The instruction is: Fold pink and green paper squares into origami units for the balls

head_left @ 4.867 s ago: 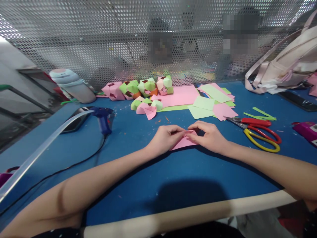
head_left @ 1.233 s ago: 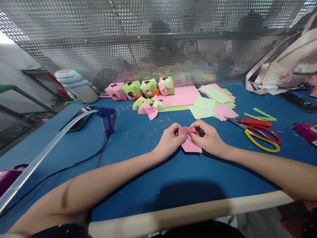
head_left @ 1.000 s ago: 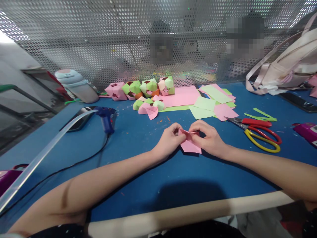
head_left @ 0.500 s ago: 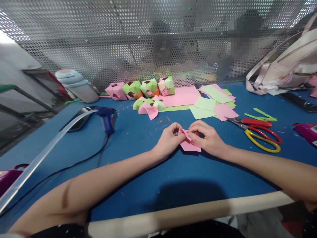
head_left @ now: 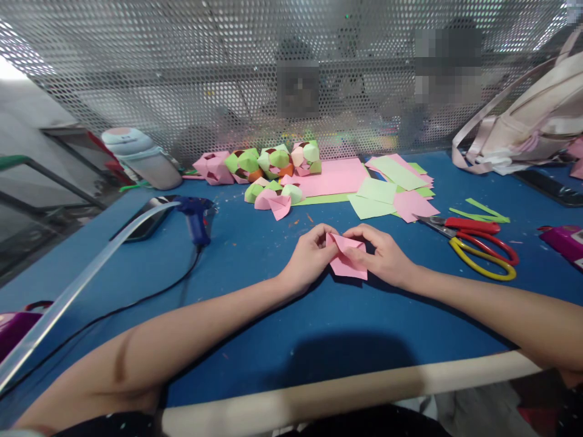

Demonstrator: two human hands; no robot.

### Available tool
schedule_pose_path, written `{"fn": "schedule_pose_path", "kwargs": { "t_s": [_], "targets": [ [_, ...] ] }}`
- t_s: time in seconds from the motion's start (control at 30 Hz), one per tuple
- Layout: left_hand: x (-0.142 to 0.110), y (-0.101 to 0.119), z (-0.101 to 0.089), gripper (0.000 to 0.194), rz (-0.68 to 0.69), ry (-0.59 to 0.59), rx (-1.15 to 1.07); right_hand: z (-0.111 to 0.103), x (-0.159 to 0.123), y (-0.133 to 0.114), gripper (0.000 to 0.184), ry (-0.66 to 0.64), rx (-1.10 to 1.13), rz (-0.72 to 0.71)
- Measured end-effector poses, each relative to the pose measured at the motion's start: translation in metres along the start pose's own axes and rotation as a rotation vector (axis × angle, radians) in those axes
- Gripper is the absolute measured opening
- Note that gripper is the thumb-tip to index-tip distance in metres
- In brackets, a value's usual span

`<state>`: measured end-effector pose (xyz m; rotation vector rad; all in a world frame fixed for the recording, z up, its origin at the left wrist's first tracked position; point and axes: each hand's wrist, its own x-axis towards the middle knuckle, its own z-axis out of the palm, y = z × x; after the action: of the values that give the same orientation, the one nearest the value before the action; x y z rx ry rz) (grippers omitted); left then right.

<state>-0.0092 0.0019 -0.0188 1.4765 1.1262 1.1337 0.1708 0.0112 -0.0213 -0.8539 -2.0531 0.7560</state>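
Observation:
Between my two hands is a small folded piece of pink paper [head_left: 350, 269], held just above the blue table. My left hand [head_left: 313, 252] pinches its left edge, thumb in front and fingers curled behind. On the other side my right hand [head_left: 381, 254] grips the paper, its thumb pressing on the front face and its fingers bent over the top edge. Beyond the hands lie pink and green paper squares [head_left: 376, 191] and a few loose folded paper pieces [head_left: 273, 199]. Scissors [head_left: 478, 240] with red and yellow handles rest to the right.
A row of folded paper shapes [head_left: 259, 162] stands against the perforated metal screen [head_left: 218, 73]. At left are a blue glue gun [head_left: 195, 221] with a long clear stick, a phone [head_left: 146, 221] and a bottle [head_left: 141, 158]. A pale bag [head_left: 528, 127] sits at far right.
My right thumb has slid down and left across the pink paper, and its upper flap is now spread wider. The other things on the table have stayed put.

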Motion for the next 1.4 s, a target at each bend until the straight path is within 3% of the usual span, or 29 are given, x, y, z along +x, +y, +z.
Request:
{"fn": "schedule_pose_path", "kwargs": {
  "t_s": [0.1, 0.2, 0.3, 0.53, 0.67, 0.83, 1.0, 1.17, 1.4],
  "targets": [
    [-0.0003, -0.0004, -0.0004, 0.007, 0.005, 0.0, 0.018, 0.001, -0.0006, 0.0009, 0.033, 0.015, -0.053, -0.057],
    [-0.0013, -0.0011, -0.0003, 0.009, -0.009, -0.049, 0.014, 0.0018, -0.0008, 0.0012, 0.015, 0.079, -0.051, -0.008],
    [-0.0023, -0.0014, 0.0004, 0.014, -0.014, -0.068, 0.008, 0.0019, -0.0001, 0.0014, 0.016, 0.138, -0.027, 0.011],
    [-0.0026, 0.0003, 0.0014, 0.012, -0.016, -0.075, -0.011, 0.0031, 0.0002, 0.005, 0.007, 0.211, -0.044, -0.168],
    [-0.0016, -0.0001, 0.0005, 0.008, 0.006, -0.073, 0.014, 0.0006, -0.0007, 0.0038, 0.008, 0.137, -0.051, -0.256],
    [-0.0009, -0.001, 0.0004, 0.01, 0.028, -0.073, 0.04, -0.0037, -0.0003, -0.002, 0.023, 0.071, 0.016, -0.134],
    [-0.0004, -0.0019, -0.0005, 0.009, 0.038, -0.055, 0.066, 0.0, 0.0005, -0.0024, 0.013, 0.116, -0.02, -0.095],
    [0.0002, -0.0034, -0.0015, 0.009, 0.039, -0.07, 0.044, 0.0007, -0.0003, -0.0025, 0.016, 0.055, 0.001, -0.006],
    [-0.0013, -0.0015, -0.0013, 0.013, 0.052, -0.048, 0.103, -0.001, -0.0001, -0.0005, 0.026, 0.068, -0.008, -0.016]
  ]
}}
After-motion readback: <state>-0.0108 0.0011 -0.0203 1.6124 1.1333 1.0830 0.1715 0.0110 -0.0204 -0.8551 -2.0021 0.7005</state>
